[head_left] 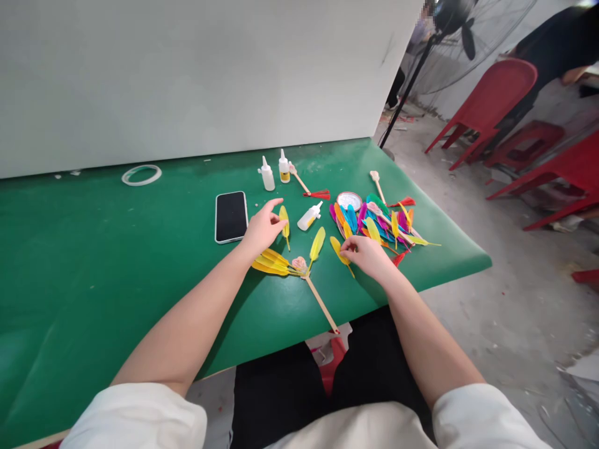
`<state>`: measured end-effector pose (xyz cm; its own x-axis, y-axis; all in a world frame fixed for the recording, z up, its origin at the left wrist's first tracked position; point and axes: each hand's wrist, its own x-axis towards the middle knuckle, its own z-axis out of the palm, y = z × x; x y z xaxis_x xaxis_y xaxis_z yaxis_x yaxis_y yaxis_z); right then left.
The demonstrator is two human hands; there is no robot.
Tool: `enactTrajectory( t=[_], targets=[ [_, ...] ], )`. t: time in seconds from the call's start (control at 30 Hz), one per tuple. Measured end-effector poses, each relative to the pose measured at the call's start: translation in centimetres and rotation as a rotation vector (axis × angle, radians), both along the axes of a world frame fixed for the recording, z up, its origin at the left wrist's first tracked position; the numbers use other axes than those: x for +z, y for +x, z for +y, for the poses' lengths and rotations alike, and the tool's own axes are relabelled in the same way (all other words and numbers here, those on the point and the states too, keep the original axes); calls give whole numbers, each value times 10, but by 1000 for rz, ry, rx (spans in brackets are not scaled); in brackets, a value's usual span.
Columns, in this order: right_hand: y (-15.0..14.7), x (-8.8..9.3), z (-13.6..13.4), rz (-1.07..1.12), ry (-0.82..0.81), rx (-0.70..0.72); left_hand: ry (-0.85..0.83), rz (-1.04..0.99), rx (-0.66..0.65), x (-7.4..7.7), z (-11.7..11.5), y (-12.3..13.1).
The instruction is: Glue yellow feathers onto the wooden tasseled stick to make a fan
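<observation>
My left hand (266, 229) is beside the phone, pinching a yellow feather (285, 228) at its fingertips with the index finger stretched out. A second yellow feather (337, 249) is in the closed fingertips of my right hand (367, 253), low over the table. Between the hands lies a thin wooden stick (322, 304) with a pink flower-like head (299, 265). Several yellow feathers (270, 262) fan out left of that head, partly behind my left wrist, and one yellow-green feather (317, 244) points up on its right.
Coloured feathers (386, 232) lie piled at the right, near a round lid-like dish (349, 200). Glue bottles stand (267, 176) or lie (309, 217) behind, with tasselled sticks (379, 186). A phone (231, 216) and white ring (141, 175) are leftward; a fan (452, 15) stands beyond.
</observation>
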<state>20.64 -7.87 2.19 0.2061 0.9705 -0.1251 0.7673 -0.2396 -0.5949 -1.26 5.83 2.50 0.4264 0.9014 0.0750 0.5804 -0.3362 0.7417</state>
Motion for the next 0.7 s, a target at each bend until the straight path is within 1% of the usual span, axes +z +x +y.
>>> enactTrajectory(
  t=[0.07,0.13,0.23,0.27,0.3,0.33,0.37,0.4,0.47,0.53,0.6,0.67,0.7],
  targets=[
    [1,3,-1,62,42,-7,-12,11,-7,-3,2,-1],
    [-1,7,-3,235,99,-41,14,33,13,-2,1,0],
    [-14,11,-4,589,188,-150,194,-1,74,5,-11,7],
    [-20,12,-3,681,219,-186,234,-48,56,9,-18,11],
    [-28,13,-2,744,252,-213,204,-104,-3,13,-27,15],
    [-35,14,-2,787,276,-232,97,-148,-109,16,-36,19],
    [-43,16,-1,815,294,-243,-46,-170,-215,18,-45,22],
    [-49,17,0,833,309,-246,-175,-176,-297,20,-54,25],
    [-55,18,0,845,324,-233,-303,-211,-363,21,-66,29],
    [-48,18,-1,783,332,-197,-339,-238,-357,20,-70,30],
    [-25,15,-3,580,352,-177,-334,-243,-321,19,-68,29],
    [9,9,-5,176,422,-265,-335,-244,-274,19,-64,28],
    [28,7,-5,-25,393,-303,-344,-251,-258,19,-62,27]
  ],
)
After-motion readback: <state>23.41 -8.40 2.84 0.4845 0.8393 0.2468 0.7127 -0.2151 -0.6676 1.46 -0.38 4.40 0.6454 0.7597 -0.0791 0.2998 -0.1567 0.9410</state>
